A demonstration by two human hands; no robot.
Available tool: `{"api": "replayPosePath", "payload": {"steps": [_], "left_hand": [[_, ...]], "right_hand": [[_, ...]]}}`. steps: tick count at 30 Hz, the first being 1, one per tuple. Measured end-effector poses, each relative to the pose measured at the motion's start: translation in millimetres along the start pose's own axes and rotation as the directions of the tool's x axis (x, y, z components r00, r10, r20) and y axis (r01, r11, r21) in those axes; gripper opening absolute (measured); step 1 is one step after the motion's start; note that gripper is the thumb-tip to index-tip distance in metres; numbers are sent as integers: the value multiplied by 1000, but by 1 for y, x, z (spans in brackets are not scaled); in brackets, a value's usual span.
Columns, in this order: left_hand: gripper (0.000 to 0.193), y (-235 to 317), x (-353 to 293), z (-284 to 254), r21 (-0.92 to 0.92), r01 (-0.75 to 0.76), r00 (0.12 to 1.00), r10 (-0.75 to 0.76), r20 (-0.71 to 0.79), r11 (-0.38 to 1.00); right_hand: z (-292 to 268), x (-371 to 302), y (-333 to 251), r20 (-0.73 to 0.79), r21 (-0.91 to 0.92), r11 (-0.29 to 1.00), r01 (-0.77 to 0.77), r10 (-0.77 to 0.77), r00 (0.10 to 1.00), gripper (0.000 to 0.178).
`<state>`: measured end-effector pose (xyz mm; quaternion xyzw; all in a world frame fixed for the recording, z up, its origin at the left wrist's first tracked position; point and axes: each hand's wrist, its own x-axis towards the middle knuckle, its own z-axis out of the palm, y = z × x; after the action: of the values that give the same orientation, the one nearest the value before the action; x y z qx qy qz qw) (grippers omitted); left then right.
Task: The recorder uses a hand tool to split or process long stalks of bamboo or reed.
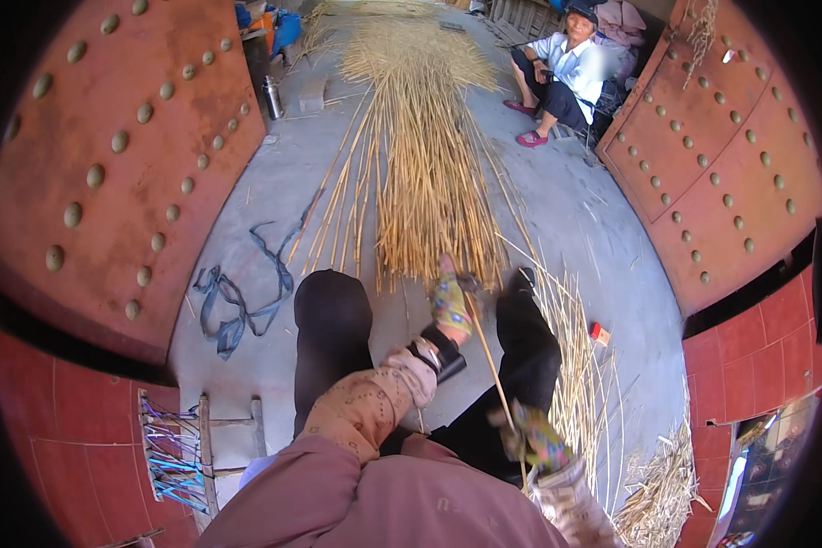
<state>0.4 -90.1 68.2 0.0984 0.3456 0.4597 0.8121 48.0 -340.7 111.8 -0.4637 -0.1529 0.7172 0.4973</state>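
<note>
My left hand (450, 300), in a colourful patterned glove, is closed at the near end of the reed pile. A small dark object (468, 283) shows beside its fingers; its kind is unclear. From there a single long reed stalk (490, 359) slants down toward me and to the right. Around its lower part closes my right hand (539, 443), gloved alike and slightly blurred. The big pile of yellow-brown reeds (434, 192) lies fanned out on the floor ahead of my legs. Paler, thin stalks (571, 356) lie to the right of my right leg.
Studded red doors (119, 137) flank the passage. A person (566, 68) sits low at the far right. Blue strips (237, 301) lie at left, near a small stool (205, 447). A red box (599, 334), pale scraps (662, 484) and a metal flask (272, 98) are also around.
</note>
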Motion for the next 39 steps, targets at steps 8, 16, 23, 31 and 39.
{"api": "replayPosePath", "payload": {"steps": [8, 16, 23, 31, 39], "left_hand": [[44, 32, 42, 5, 48, -16, 1000, 16, 9, 999], [43, 26, 35, 1, 55, 28, 999, -26, -36, 998], [37, -45, 26, -20, 170, 227, 974, -218, -68, 959], [38, 42, 40, 6, 161, 53, 994, -38, -98, 986], [41, -57, -16, -21, 220, 271, 960, -279, 1, 937]], "right_hand": [[-8, 57, 2, 103, 43, 999, -25, 20, 994, 24], [-40, -64, 47, 33, 138, 953, -271, 269, 963, 29], [6, 61, -37, 49, 12, 989, 149, -149, 988, 32], [-32, -62, 46, 119, 178, 953, -246, 227, 967, 23], [2, 23, -7, -22, -11, 993, 116, -117, 993, 33]]}}
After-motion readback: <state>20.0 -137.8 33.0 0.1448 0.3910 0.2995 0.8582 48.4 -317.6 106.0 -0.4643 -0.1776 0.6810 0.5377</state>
